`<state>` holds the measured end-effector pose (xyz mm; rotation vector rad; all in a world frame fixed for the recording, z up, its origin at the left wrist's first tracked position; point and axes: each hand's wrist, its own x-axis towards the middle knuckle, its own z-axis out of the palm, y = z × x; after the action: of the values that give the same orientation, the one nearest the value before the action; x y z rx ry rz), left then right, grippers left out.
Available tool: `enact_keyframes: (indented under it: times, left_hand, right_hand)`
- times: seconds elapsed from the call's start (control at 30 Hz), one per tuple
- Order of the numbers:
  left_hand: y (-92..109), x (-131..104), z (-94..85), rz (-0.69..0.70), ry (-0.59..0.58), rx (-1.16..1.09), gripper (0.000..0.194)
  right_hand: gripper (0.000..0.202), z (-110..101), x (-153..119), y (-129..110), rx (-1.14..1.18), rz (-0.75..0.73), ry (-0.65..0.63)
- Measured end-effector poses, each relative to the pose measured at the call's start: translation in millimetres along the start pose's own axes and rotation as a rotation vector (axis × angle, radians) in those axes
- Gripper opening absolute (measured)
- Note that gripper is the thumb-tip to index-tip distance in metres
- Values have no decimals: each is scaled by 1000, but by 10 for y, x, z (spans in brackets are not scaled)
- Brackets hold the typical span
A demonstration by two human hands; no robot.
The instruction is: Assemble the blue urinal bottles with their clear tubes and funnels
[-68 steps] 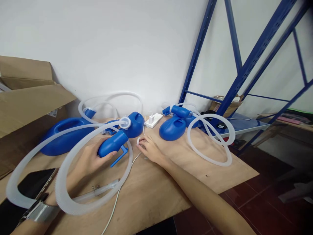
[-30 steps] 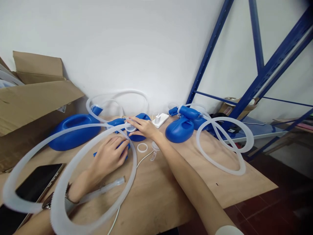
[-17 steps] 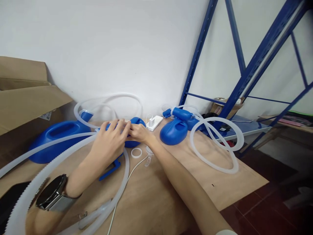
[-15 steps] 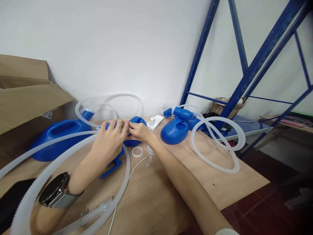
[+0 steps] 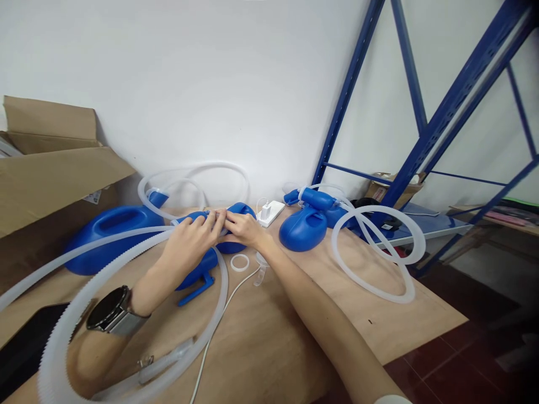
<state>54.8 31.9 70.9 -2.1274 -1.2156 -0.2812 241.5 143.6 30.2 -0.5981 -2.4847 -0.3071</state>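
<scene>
Both my hands are together at the middle of the table, on blue plastic jug parts. My left hand [image 5: 194, 238], with a watch on the wrist, curls over a blue piece [image 5: 204, 266] that has a thin blue handle [image 5: 197, 292] below it. Fingers bent, my right hand [image 5: 244, 229] meets the left fingertips, against a blue jug [image 5: 241, 209]. What lies between the fingertips is hidden. A clear ribbed hose [image 5: 63, 331] loops around my left forearm. A white ring [image 5: 240, 262] and a small clear plastic piece [image 5: 261, 272] lie near my right wrist.
A larger blue jug [image 5: 107, 238] lies at left beside an open cardboard box [image 5: 59, 174]. At right are another blue jug [image 5: 303, 229] and a coiled hose [image 5: 408, 264]. A white power strip [image 5: 273, 212] stands by the wall. Blue shelf posts [image 5: 421, 146] rise beyond the table.
The view has shifted slightly, so things sit a little further right and lower. My hands stay together on the blue parts, with the left fingers slightly lower over them.
</scene>
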Motion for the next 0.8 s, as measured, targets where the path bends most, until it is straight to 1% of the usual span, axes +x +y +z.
enact_keyframes:
  times: [0.1, 0.27, 0.37, 0.5, 0.6, 0.7, 0.8]
  left_hand:
    - [-36, -7, 30, 10, 12, -16, 59]
    - [-110, -3, 75, 75, 13, 25, 56]
    - [-130, 13, 80, 104, 9, 12, 57]
    - [-147, 55, 35, 129, -4, 9, 54]
    - [-184, 94, -21, 172, -46, 34, 53]
    - [-235, 126, -65, 209, -76, 44, 52]
    - [-273, 141, -88, 210, -88, 36, 52]
  right_hand:
    - [67, -1, -9, -6, -20, -8, -4]
    - [67, 24, -19, -4, -20, -5, 16]
    - [66, 49, -28, 4, -39, -17, 27]
    - [66, 83, -38, 21, -143, -59, 45]
    - [66, 99, -37, 24, -195, -84, 65]
    - [67, 100, -31, 10, -190, -86, 83]
    - [66, 85, -25, -18, -151, -60, 90]
